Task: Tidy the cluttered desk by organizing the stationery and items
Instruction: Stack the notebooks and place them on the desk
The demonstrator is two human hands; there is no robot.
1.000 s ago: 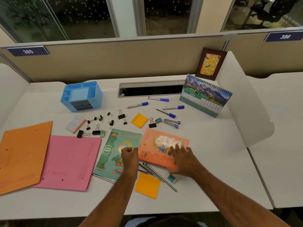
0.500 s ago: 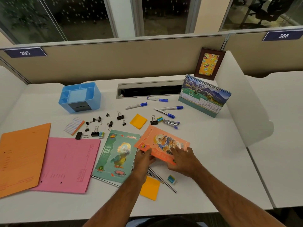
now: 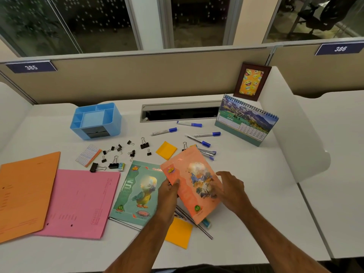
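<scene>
Centre frame: left hand (image 3: 169,192) pinches orange notebook (image 3: 194,184), lifted and tilted; right hand (image 3: 232,192) relaxed, fingers touching its right edge.

We see the left hand (image 3: 167,196) pinching the left edge of an orange notebook (image 3: 192,186), which is tilted above the white desk (image 3: 256,194). The right hand (image 3: 232,194), fingers relaxed, touches its right edge. A green notebook (image 3: 137,192) lies flat just left; pink folder (image 3: 78,203) and orange folder (image 3: 25,192) lie farther left. Binder clips (image 3: 144,144) and a blue organizer (image 3: 96,121) sit beyond.
</scene>
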